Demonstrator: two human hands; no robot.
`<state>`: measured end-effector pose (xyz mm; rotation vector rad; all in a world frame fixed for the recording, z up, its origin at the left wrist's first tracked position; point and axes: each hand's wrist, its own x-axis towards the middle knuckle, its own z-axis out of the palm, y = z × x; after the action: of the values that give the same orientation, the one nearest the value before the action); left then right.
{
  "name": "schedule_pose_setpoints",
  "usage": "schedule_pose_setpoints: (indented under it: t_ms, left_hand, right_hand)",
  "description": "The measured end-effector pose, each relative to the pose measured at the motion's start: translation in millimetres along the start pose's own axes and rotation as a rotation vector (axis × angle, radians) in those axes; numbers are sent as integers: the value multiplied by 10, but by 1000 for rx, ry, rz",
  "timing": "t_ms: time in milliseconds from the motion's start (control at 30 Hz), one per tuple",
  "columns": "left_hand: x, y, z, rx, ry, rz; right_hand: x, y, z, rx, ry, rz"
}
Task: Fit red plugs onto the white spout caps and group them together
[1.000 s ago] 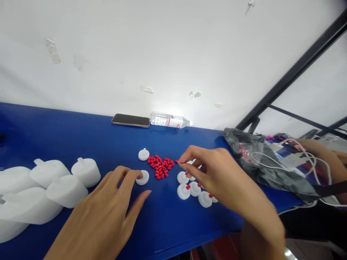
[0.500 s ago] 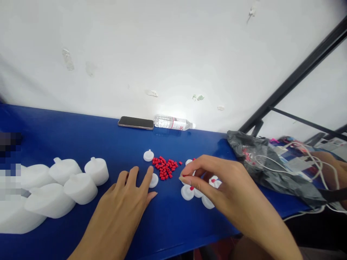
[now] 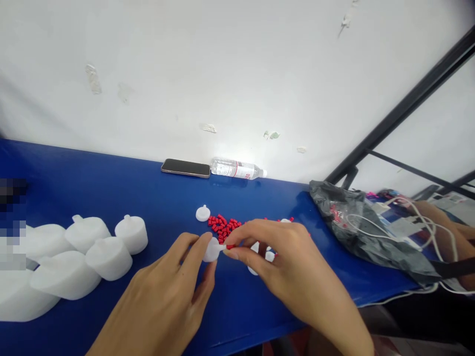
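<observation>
Pinching a white plastic cap (image 3: 212,250) between thumb and fingertips, the left hand (image 3: 166,301) holds it just above the blue table (image 3: 111,188). The right hand (image 3: 282,267) closes thumb and forefinger on a small red plug (image 3: 230,245) at the cap's spout. A pile of red plugs (image 3: 222,226) lies just behind, beside another white cap (image 3: 202,213). Larger white containers (image 3: 92,247) stand to the left. A phone (image 3: 185,168) and a water bottle (image 3: 237,168) lie against the wall.

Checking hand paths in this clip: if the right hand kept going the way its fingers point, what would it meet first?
The right hand points left, so it would first meet the white cap in the left hand, probably already touching it.
</observation>
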<state>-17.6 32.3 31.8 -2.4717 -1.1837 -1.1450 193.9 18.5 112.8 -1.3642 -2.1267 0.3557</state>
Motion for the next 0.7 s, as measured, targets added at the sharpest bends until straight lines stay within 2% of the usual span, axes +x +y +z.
schedule_pose_setpoints:
  t_ms: [100,300,533,633,700]
  left_hand:
    - [-30,-6,4,66,17,43]
    - [-57,-16,-34,-22,32,-25]
    - [8,40,-133,-328,13,-188]
    - [-21,42,-178,-266,100,-238]
    - [-37,37,-206,-199,107,-254]
  right_hand:
    - [-6,-15,28,-5,-2,19]
    - [-21,-38,-16,13,41,-3]
    - [-13,-76,-56,221,72,-36]
    - [-19,-80,-69,244,73,-50]
    - [-27,-88,-80,252,78,-31]
